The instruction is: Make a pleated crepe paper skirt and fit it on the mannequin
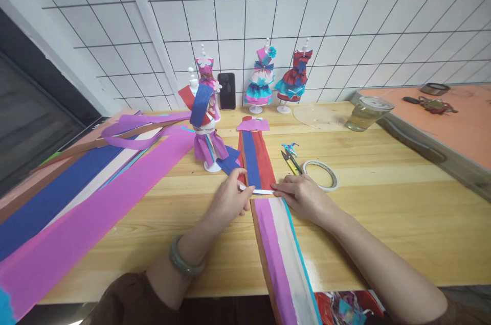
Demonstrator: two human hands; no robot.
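Note:
A narrow white strip of tape (263, 191) lies across the near end of the red and blue crepe paper strip (253, 161). My left hand (230, 193) pinches its left end, with a jade-like bangle on that wrist. At the right end, the fingers of my right hand (303, 193) are closed on the tape and paper edge. Just below my hands a layered crepe strip (284, 243) in brown, purple, white and turquoise runs off the table's near edge. Left of the red and blue strip, a small dress form (209, 143) wears a purple skirt and red and blue pieces on top.
A tape roll (321, 175) and thread snips (291, 161) lie right of my hands, near a small blue bow (290, 148). Long crepe strips (111, 202) cover the left side. Dressed forms (260, 82), a phone (226, 91) and a lidded glass (366, 114) stand behind.

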